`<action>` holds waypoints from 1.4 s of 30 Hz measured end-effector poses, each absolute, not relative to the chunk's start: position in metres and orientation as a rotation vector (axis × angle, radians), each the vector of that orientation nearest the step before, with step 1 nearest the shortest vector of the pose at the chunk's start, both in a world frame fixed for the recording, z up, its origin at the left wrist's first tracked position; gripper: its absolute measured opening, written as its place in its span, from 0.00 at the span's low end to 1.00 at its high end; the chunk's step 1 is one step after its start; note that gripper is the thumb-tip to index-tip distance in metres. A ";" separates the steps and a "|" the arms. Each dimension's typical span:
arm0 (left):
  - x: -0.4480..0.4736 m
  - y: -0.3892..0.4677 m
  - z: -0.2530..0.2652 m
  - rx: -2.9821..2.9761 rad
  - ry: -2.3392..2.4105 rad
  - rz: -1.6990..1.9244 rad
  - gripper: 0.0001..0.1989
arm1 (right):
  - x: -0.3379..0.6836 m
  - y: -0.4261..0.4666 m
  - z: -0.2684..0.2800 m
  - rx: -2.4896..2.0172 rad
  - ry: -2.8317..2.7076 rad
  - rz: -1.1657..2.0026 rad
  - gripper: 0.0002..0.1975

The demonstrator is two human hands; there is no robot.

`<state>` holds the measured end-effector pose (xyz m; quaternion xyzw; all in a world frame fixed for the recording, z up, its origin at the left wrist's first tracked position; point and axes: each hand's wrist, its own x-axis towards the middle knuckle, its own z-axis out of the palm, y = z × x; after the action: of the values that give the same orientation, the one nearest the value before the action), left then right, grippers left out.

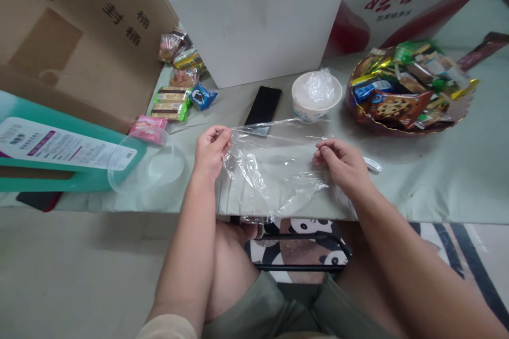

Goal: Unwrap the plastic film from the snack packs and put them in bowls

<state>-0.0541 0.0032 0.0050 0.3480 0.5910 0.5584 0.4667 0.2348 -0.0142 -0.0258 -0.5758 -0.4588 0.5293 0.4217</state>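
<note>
A sheet of clear plastic film (pixel 274 169) is stretched between my two hands over the front edge of the table. My left hand (pixel 210 151) pinches its upper left corner between thumb and fingers. On the other side, my right hand (pixel 340 161) is closed on its right edge. The lower part of the film sags in shiny creases over the table's edge. Behind it lies a black phone (pixel 263 108), partly seen through the film. A paper bowl (pixel 316 98) holding crumpled clear plastic stands beyond my right hand. A white handle-like object (pixel 373 164) shows beside that hand.
A bowl (pixel 409 124) heaped with wrapped snacks stands at the right. Clear round plastic containers (pixel 170 164) and a green jug (pixel 79 175) are at the left. Small snack packs (pixel 170 103) lie near a brown carton (pixel 79 37). A white box (pixel 262 26) stands at the back.
</note>
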 end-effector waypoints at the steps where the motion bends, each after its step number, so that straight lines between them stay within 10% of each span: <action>1: -0.054 0.003 0.005 0.853 1.448 1.393 0.17 | 0.234 -0.014 -0.025 -1.445 -1.110 1.323 0.19; 35: -0.063 0.010 0.018 0.444 1.562 1.623 0.11 | 0.289 -0.028 -0.001 -1.488 -1.835 1.863 0.29; 42: -0.064 0.001 0.024 0.578 1.504 1.306 0.15 | 0.273 -0.014 -0.004 -1.695 -1.646 1.092 0.20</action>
<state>-0.0640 0.0006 0.0237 0.2400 0.6243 0.5420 0.5089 0.2732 -0.0137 -0.0041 -0.6278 -0.6095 0.4044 0.2663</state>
